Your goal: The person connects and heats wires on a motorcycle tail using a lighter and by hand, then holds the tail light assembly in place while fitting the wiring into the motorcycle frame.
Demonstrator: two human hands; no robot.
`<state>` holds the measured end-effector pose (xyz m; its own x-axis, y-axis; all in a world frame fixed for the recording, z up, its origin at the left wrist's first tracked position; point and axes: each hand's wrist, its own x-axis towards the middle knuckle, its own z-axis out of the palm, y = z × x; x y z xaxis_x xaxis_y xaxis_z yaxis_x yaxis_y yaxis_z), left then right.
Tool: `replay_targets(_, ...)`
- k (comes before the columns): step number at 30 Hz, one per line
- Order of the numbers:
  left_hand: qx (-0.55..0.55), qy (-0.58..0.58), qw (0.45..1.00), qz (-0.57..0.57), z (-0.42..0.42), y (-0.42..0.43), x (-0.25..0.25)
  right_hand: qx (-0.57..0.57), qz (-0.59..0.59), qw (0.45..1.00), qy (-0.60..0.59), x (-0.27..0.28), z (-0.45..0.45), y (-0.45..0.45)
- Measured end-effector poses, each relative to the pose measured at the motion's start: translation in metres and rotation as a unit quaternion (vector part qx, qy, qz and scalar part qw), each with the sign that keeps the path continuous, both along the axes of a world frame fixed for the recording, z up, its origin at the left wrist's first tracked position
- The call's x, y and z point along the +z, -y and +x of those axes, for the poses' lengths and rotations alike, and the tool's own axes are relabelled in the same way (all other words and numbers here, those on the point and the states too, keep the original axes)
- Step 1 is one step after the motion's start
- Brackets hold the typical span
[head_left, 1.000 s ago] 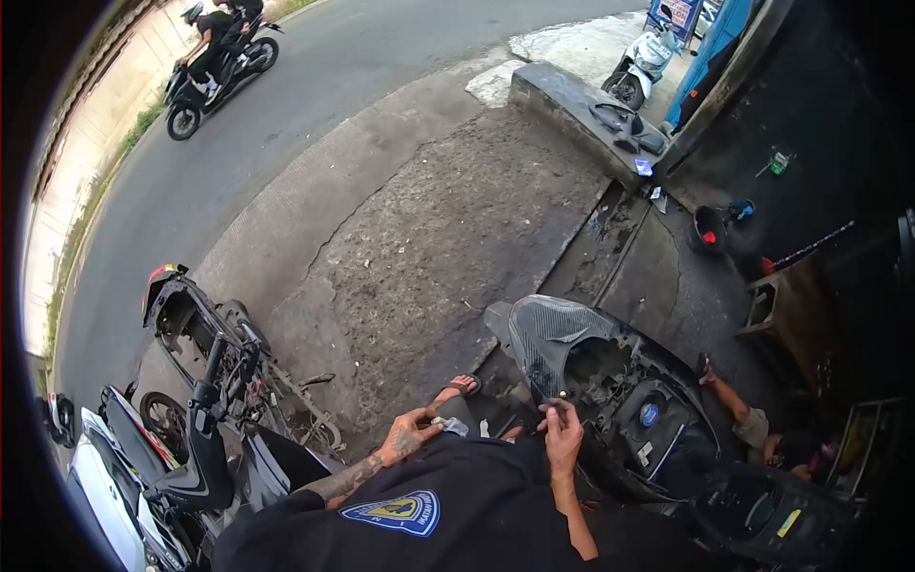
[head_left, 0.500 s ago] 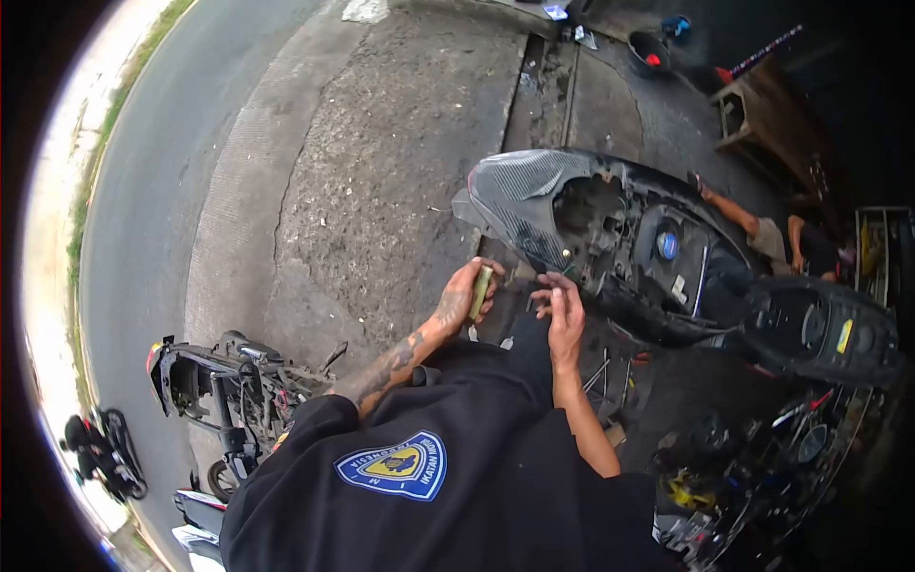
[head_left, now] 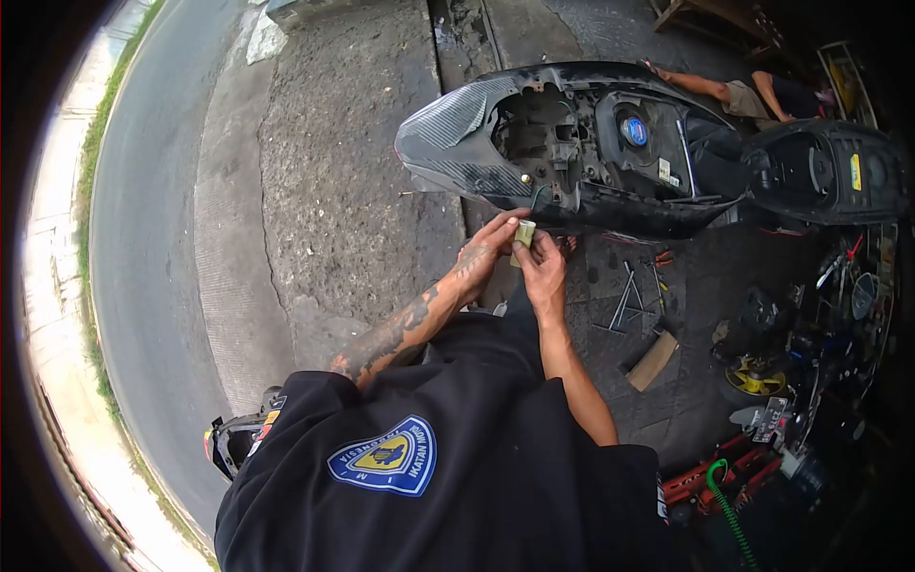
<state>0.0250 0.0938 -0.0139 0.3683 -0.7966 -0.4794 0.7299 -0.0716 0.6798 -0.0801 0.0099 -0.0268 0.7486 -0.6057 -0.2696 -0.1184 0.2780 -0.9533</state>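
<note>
A small pale yellow-green object with a whitish end (head_left: 524,240), perhaps a packet, is held up in front of my chest between both hands. My left hand (head_left: 488,248), on the tattooed arm, grips it from the left with fingers curled. My right hand (head_left: 543,275) is closed on its lower right side, thumb against it. Just beyond my fingers lies the stripped scooter body (head_left: 610,205), its carbon-patterned tail panel (head_left: 448,129) pointing left. A green wire (head_left: 539,195) sticks out of the scooter's near side, close to my hands.
T-handle wrenches (head_left: 626,297) and pliers (head_left: 664,258) lie on the floor to the right, near a cardboard piece (head_left: 653,360). A green coiled hose (head_left: 732,515) hangs lower right. Another person's leg (head_left: 696,84) shows behind the scooter. Another partly dismantled motorcycle (head_left: 233,443) stands lower left.
My right hand, earlier apart with fingers loosely bent, has come in to grip the yellow-green object that my left hand was holding. The view has shifted, so the scooter sits higher and further left.
</note>
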Motion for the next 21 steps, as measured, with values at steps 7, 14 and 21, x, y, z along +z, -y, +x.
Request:
replay_targets(7, -0.037, -0.021, 0.994, 0.1, 0.011, 0.027, -0.002, -0.009, 0.055, 0.998, 0.024, 0.006, -0.016, 0.019)
replay_targets(14, -0.063, 0.201, 0.968, 0.137, 0.013, 0.042, -0.007, -0.036, 0.058, 0.997, 0.042, 0.009, -0.033, 0.016)
replay_targets(21, -0.082, 0.26, 0.95, 0.151, 0.021, 0.038, -0.009, -0.089, 0.04, 0.994, -0.045, -0.016, -0.067, 0.01)
